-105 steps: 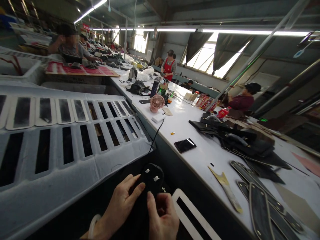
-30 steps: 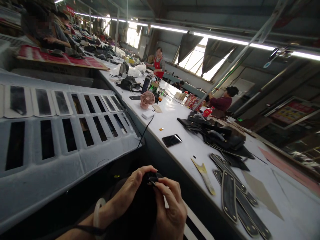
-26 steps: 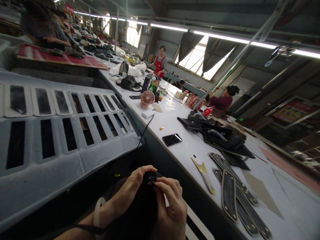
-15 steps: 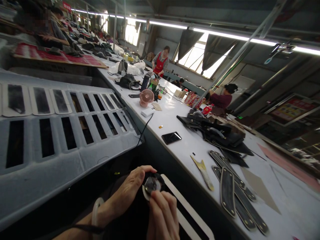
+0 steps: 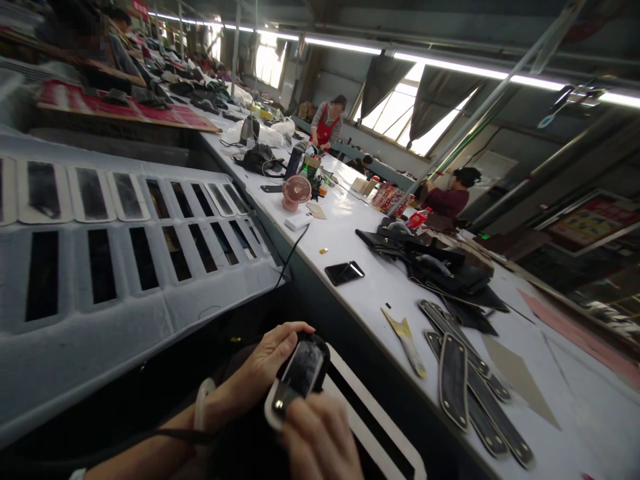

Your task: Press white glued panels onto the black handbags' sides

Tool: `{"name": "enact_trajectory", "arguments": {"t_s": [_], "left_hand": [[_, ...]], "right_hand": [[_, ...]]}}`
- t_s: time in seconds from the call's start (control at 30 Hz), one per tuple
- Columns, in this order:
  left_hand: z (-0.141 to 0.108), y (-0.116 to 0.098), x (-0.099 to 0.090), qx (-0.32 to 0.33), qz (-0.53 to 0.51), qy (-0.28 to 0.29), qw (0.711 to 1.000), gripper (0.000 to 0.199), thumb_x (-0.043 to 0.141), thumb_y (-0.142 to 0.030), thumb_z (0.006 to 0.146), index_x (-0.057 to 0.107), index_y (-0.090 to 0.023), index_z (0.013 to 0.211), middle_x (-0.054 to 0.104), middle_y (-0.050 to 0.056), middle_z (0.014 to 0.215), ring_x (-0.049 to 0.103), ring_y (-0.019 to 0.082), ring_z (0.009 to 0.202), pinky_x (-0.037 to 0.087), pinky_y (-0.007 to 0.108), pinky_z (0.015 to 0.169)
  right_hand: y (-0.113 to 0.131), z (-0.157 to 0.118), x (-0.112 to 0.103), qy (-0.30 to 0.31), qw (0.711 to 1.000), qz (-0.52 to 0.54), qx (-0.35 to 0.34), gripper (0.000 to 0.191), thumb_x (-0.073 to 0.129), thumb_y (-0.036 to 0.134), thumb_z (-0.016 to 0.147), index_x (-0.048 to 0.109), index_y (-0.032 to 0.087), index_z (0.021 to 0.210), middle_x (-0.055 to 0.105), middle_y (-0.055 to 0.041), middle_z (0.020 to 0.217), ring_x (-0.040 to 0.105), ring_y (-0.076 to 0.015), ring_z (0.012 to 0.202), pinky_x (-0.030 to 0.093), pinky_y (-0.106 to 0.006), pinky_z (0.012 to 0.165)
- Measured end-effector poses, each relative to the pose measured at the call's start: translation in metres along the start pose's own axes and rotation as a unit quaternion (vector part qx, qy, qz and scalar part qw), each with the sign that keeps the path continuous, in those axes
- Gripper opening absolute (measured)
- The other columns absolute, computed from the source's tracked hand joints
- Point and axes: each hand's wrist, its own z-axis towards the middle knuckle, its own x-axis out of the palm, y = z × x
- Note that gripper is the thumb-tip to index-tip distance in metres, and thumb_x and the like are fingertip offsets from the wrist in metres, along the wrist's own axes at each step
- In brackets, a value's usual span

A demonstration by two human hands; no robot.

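My left hand (image 5: 270, 357) is closed around the far end of a black leather strap piece (image 5: 303, 367), its thumb along the edge. This piece has a shiny face, a pale rim and a brass-coloured stud near its lower end. At that lower end is my right hand (image 5: 320, 437), fingers curled together and blurred by motion; whatever lies between the fingertips is hidden. A white slotted strip (image 5: 375, 420) extends from beneath the strap piece toward the lower right, over my dark lap.
To the right on the white table (image 5: 345, 320) lie finished-looking black straps (image 5: 454, 380), a yellowish forked piece (image 5: 406, 340), a phone (image 5: 345, 272) and black leather parts (image 5: 430, 253). A pink fan (image 5: 297, 192) stands farther back. At left is a slotted grey-white rack (image 5: 150, 307). Other people work beyond.
My right hand has moved down along the strap piece, uncovering more of its shiny face and the stud. The left hand keeps its grip, slightly higher in view. The camera has shifted slightly.
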Motion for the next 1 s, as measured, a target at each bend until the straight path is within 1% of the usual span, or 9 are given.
{"name": "enact_trajectory", "arguments": {"t_s": [0.07, 0.13, 0.27, 0.43, 0.7, 0.77, 0.9, 0.93, 1.0], "left_hand": [[-0.001, -0.002, 0.0, 0.002, -0.009, 0.008, 1.0, 0.046, 0.032, -0.048, 0.097, 0.064, -0.021, 0.116, 0.065, 0.007, 0.115, 0.058, 0.023, 0.108, 0.043, 0.035, 0.099], [-0.002, -0.007, -0.001, 0.004, 0.005, 0.014, 1.0, 0.047, 0.029, -0.048, 0.098, 0.063, -0.023, 0.118, 0.063, 0.005, 0.122, 0.053, 0.024, 0.117, 0.036, 0.037, 0.107], [-0.005, -0.013, -0.002, 0.008, 0.036, 0.016, 0.999, 0.047, 0.027, -0.047, 0.098, 0.061, -0.024, 0.12, 0.061, 0.005, 0.125, 0.048, 0.023, 0.123, 0.027, 0.04, 0.113], [-0.005, -0.011, -0.003, 0.014, 0.057, 0.021, 0.998, 0.045, 0.028, -0.046, 0.098, 0.06, -0.027, 0.122, 0.058, 0.003, 0.129, 0.045, 0.024, 0.126, 0.025, 0.04, 0.114], [-0.01, -0.007, -0.002, 0.018, 0.134, 0.03, 0.99, 0.039, 0.048, -0.042, 0.094, 0.05, -0.031, 0.131, 0.05, 0.003, 0.137, 0.041, 0.023, 0.13, 0.027, 0.037, 0.113], [-0.011, -0.006, -0.002, 0.016, 0.136, 0.021, 0.99, 0.038, 0.047, -0.041, 0.094, 0.05, -0.03, 0.13, 0.051, 0.003, 0.137, 0.041, 0.022, 0.13, 0.027, 0.037, 0.113], [-0.009, -0.01, -0.008, 0.0, 0.101, 0.017, 0.995, 0.037, 0.046, -0.042, 0.094, 0.051, -0.029, 0.129, 0.055, 0.002, 0.133, 0.047, 0.023, 0.125, 0.031, 0.035, 0.111], [-0.009, -0.012, -0.009, -0.008, 0.089, 0.02, 0.996, 0.037, 0.045, -0.042, 0.095, 0.051, -0.028, 0.128, 0.057, 0.002, 0.13, 0.051, 0.023, 0.121, 0.035, 0.034, 0.108], [-0.008, -0.016, -0.011, -0.028, 0.068, 0.02, 0.997, 0.038, 0.044, -0.044, 0.095, 0.051, -0.027, 0.129, 0.061, 0.002, 0.125, 0.057, 0.022, 0.114, 0.04, 0.033, 0.104]], "right_hand": [[-0.02, 0.022, -0.014, 0.046, 0.991, 0.038, 0.118, 0.021, 0.043, 0.004, 0.091, 0.057, 0.02, 0.092, 0.066, -0.0065, 0.089, 0.061, -0.0193, 0.085, 0.049, -0.037, 0.079], [-0.039, 0.033, -0.019, 0.034, 0.974, 0.085, 0.206, 0.016, 0.045, 0.01, 0.093, 0.056, 0.021, 0.089, 0.062, -0.0047, 0.09, 0.058, -0.0187, 0.088, 0.049, -0.035, 0.079], [-0.054, 0.025, -0.001, -0.003, 0.926, 0.174, 0.335, 0.01, 0.048, 0.022, 0.095, 0.056, 0.021, 0.089, 0.057, -0.0063, 0.101, 0.056, -0.0193, 0.094, 0.049, -0.032, 0.078], [-0.047, 0.017, 0.013, -0.044, 0.904, 0.198, 0.375, 0.009, 0.05, 0.026, 0.094, 0.057, 0.021, 0.09, 0.057, -0.0051, 0.102, 0.057, -0.0182, 0.096, 0.046, -0.03, 0.082], [-0.049, 0.026, 0.02, -0.09, 0.88, 0.2, 0.421, 0.01, 0.057, 0.031, 0.088, 0.059, 0.021, 0.09, 0.059, -0.0044, 0.098, 0.057, -0.0195, 0.096, 0.045, -0.031, 0.085], [-0.048, 0.023, 0.024, -0.105, 0.851, 0.22, 0.466, 0.018, 0.062, 0.036, 0.085, 0.059, 0.021, 0.094, 0.059, -0.0042, 0.097, 0.057, -0.0196, 0.092, 0.046, -0.032, 0.083], [-0.04, 0.008, 0.028, -0.149, 0.74, 0.294, 0.586, 0.039, 0.064, 0.051, 0.082, 0.055, 0.021, 0.105, 0.061, -0.0036, 0.092, 0.058, -0.0179, 0.076, 0.048, -0.029, 0.067], [-0.037, 0.005, 0.028, -0.161, 0.725, 0.305, 0.597, 0.04, 0.063, 0.052, 0.083, 0.054, 0.021, 0.106, 0.061, -0.0037, 0.092, 0.058, -0.0181, 0.077, 0.048, -0.029, 0.066], [-0.031, -0.001, 0.028, -0.166, 0.719, 0.318, 0.595, 0.039, 0.061, 0.051, 0.085, 0.053, 0.021, 0.108, 0.061, -0.004, 0.095, 0.059, -0.0193, 0.083, 0.049, -0.029, 0.071]]}}
